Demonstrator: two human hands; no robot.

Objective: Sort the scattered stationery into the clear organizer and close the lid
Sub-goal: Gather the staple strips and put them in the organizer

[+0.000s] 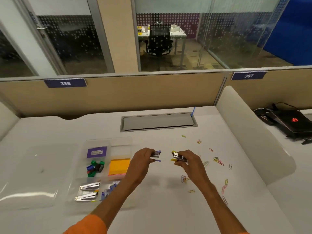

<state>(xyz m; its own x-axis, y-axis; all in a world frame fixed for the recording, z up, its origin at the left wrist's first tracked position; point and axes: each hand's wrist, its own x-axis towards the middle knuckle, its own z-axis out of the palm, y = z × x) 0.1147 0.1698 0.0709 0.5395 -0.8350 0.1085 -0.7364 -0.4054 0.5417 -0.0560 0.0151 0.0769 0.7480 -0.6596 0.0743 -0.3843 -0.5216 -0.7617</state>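
My left hand (143, 159) grips a small stapler with blue trim (156, 156), held above the white desk just right of the clear organizer (81, 159). My right hand (187, 160) grips a second small stapler with yellow trim (178, 157), a short gap from the first. The organizer lies open with its clear lid (27, 176) flat to the left. Inside are a purple box (96, 152), coloured binder clips (95, 168), orange sticky notes (119, 166), two metal staplers (88, 190) and small blue items (109, 189). Several coloured paper clips (218, 161) lie scattered on the desk to the right.
A grey cable hatch (157, 121) is set into the desk at the back. A beige partition (118, 95) runs behind it. A curved white divider (249, 132) bounds the desk on the right, with a black laptop bag (290, 122) beyond it.
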